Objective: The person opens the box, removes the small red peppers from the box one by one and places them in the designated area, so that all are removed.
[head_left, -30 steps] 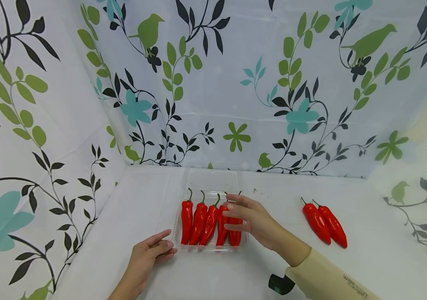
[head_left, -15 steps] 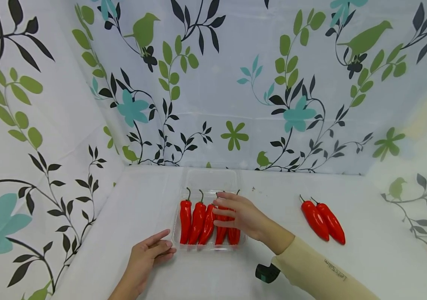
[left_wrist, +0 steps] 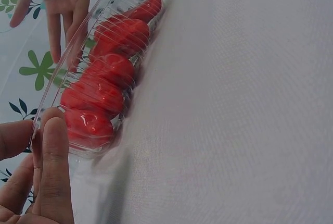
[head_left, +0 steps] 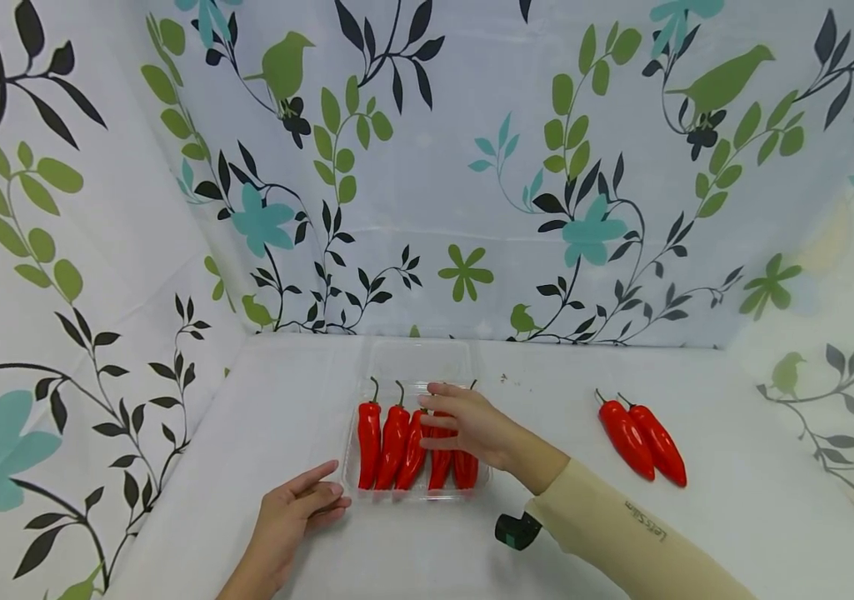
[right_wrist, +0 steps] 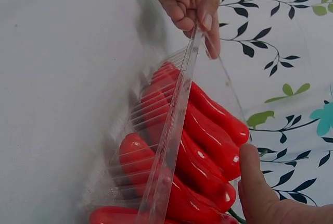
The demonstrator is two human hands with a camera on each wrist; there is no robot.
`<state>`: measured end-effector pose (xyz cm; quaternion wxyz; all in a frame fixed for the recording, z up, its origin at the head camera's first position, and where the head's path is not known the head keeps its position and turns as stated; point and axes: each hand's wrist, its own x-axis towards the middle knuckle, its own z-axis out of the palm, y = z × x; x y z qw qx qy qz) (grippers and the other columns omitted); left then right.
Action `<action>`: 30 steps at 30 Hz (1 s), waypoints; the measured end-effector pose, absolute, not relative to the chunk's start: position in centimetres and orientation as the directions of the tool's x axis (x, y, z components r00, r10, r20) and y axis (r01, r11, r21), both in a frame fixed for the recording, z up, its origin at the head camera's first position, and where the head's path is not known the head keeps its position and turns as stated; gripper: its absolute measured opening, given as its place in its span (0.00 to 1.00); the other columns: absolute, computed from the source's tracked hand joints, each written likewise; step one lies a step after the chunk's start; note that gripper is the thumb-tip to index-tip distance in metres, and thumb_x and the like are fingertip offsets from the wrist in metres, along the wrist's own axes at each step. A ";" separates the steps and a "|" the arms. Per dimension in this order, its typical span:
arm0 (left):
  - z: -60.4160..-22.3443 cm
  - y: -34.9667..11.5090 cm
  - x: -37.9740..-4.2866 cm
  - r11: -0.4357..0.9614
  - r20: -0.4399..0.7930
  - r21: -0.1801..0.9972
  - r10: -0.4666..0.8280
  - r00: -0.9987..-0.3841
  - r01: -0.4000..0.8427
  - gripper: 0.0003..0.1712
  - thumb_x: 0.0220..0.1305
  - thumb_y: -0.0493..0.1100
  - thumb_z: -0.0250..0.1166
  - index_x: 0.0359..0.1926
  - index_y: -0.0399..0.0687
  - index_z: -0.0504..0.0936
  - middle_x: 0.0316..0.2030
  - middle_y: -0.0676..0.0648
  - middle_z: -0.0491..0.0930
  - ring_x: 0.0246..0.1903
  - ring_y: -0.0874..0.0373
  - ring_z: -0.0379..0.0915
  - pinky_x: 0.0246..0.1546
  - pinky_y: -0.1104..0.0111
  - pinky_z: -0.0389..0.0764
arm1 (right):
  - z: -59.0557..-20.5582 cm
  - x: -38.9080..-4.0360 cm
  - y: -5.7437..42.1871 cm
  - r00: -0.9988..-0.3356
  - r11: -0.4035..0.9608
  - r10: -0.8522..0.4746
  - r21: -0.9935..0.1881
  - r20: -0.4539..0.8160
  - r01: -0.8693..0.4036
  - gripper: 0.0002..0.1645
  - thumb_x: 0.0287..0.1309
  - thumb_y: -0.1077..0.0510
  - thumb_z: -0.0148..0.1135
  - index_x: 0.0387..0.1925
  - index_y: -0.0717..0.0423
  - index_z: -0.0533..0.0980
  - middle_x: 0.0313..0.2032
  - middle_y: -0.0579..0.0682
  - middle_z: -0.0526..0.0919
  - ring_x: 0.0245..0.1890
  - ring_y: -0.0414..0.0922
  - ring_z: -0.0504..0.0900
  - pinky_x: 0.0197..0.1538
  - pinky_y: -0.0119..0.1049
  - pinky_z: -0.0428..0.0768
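A clear plastic clamshell container lies on the white cloth with its lid folded back. Several red chili peppers lie side by side inside, green stems toward the back. At the front left corner my left hand pinches the container's rim; the left wrist view shows fingers on both sides of it. My right hand hovers above the right-hand peppers, fingers straight and spread, and covers parts of them. In the right wrist view, its thumb is close to the pepper tips; whether it touches is unclear.
Two more red chili peppers lie together on the cloth to the right. A small black device sits below my right forearm, near the sleeve. Printed curtains with leaves and birds close off the back and sides.
My right hand has moved left over the peppers in the container, its fingers still spread. The left hand stays at the container's corner. The head view has shifted slightly.
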<state>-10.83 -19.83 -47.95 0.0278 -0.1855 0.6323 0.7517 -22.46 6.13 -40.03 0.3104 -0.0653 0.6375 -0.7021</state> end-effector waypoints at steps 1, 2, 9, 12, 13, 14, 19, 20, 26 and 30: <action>-48.0 -19.8 -10.8 -0.197 -0.315 0.940 -0.192 -0.929 -0.278 0.25 0.68 0.31 0.64 0.65 0.32 0.76 0.41 0.37 0.85 0.38 0.47 0.86 0.43 0.60 0.88 | -40.0 -22.5 6.1 -0.795 0.011 -0.522 -0.935 -0.308 0.355 0.47 0.67 0.48 0.64 0.77 0.60 0.52 0.72 0.62 0.62 0.69 0.62 0.67 0.59 0.55 0.80; -48.0 -19.8 -10.8 -0.196 -0.316 0.940 -0.191 -0.929 -0.280 0.25 0.68 0.31 0.64 0.65 0.32 0.76 0.41 0.37 0.85 0.38 0.47 0.86 0.43 0.60 0.88 | -40.1 -22.5 6.0 -0.793 0.020 -0.523 -0.935 -0.312 0.355 0.48 0.67 0.48 0.64 0.77 0.60 0.52 0.72 0.62 0.62 0.69 0.61 0.67 0.59 0.55 0.80; -48.0 -19.8 -10.7 -0.197 -0.315 0.940 -0.190 -0.930 -0.278 0.24 0.69 0.31 0.63 0.65 0.32 0.75 0.42 0.37 0.85 0.38 0.46 0.86 0.44 0.60 0.87 | -40.4 -23.0 5.5 -0.776 0.064 -0.539 -0.934 -0.329 0.352 0.50 0.66 0.46 0.65 0.77 0.61 0.52 0.73 0.63 0.61 0.70 0.61 0.65 0.57 0.53 0.82; -47.9 -19.9 -10.7 -0.201 -0.314 0.940 -0.185 -0.931 -0.277 0.25 0.69 0.31 0.63 0.65 0.32 0.75 0.42 0.37 0.85 0.38 0.47 0.86 0.44 0.60 0.87 | -40.6 -23.2 5.4 -0.774 0.071 -0.536 -0.932 -0.337 0.356 0.51 0.66 0.45 0.65 0.77 0.62 0.51 0.73 0.64 0.60 0.70 0.61 0.66 0.57 0.52 0.82; -47.9 -19.9 -10.7 -0.200 -0.313 0.940 -0.184 -0.932 -0.276 0.25 0.69 0.31 0.63 0.65 0.32 0.75 0.42 0.37 0.85 0.38 0.47 0.86 0.44 0.60 0.87 | -40.6 -23.3 5.4 -0.775 0.072 -0.534 -0.931 -0.340 0.359 0.51 0.66 0.45 0.65 0.77 0.62 0.51 0.73 0.64 0.60 0.69 0.61 0.66 0.57 0.52 0.82; -47.9 -19.9 -10.7 -0.200 -0.313 0.940 -0.182 -0.932 -0.276 0.25 0.69 0.31 0.63 0.66 0.32 0.75 0.42 0.37 0.85 0.38 0.47 0.86 0.44 0.60 0.87 | -40.7 -23.4 5.3 -0.776 0.074 -0.531 -0.930 -0.342 0.360 0.51 0.66 0.45 0.65 0.77 0.62 0.51 0.73 0.64 0.60 0.69 0.60 0.66 0.56 0.52 0.82; -47.8 -19.8 -10.7 -0.199 -0.311 0.940 -0.178 -0.933 -0.276 0.25 0.68 0.31 0.64 0.65 0.32 0.75 0.42 0.37 0.84 0.39 0.46 0.86 0.44 0.60 0.87 | -40.9 -23.7 5.1 -0.777 0.067 -0.524 -0.926 -0.349 0.371 0.52 0.66 0.46 0.66 0.77 0.63 0.51 0.72 0.64 0.61 0.68 0.59 0.68 0.55 0.52 0.83; -47.8 -19.8 -10.7 -0.199 -0.310 0.941 -0.178 -0.934 -0.274 0.25 0.68 0.31 0.64 0.65 0.32 0.75 0.42 0.37 0.84 0.39 0.46 0.86 0.44 0.60 0.87 | -40.9 -23.8 5.0 -0.775 0.064 -0.526 -0.925 -0.349 0.373 0.52 0.66 0.46 0.66 0.77 0.64 0.50 0.72 0.64 0.61 0.68 0.59 0.68 0.55 0.51 0.84; -47.8 -19.9 -10.7 -0.194 -0.306 0.943 -0.180 -0.935 -0.271 0.25 0.68 0.31 0.63 0.65 0.31 0.75 0.42 0.37 0.85 0.38 0.47 0.86 0.44 0.61 0.87 | -41.0 -24.0 4.7 -0.774 0.093 -0.528 -0.930 -0.350 0.356 0.51 0.67 0.48 0.64 0.77 0.67 0.50 0.70 0.62 0.63 0.68 0.59 0.68 0.54 0.49 0.84; -47.8 -19.9 -10.7 -0.191 -0.308 0.943 -0.177 -0.935 -0.274 0.25 0.68 0.31 0.63 0.66 0.32 0.74 0.41 0.37 0.85 0.38 0.47 0.86 0.44 0.61 0.87 | -41.1 -24.0 4.3 -0.783 0.158 -0.523 -0.941 -0.336 0.298 0.49 0.66 0.49 0.65 0.76 0.67 0.53 0.67 0.61 0.69 0.66 0.59 0.71 0.53 0.47 0.85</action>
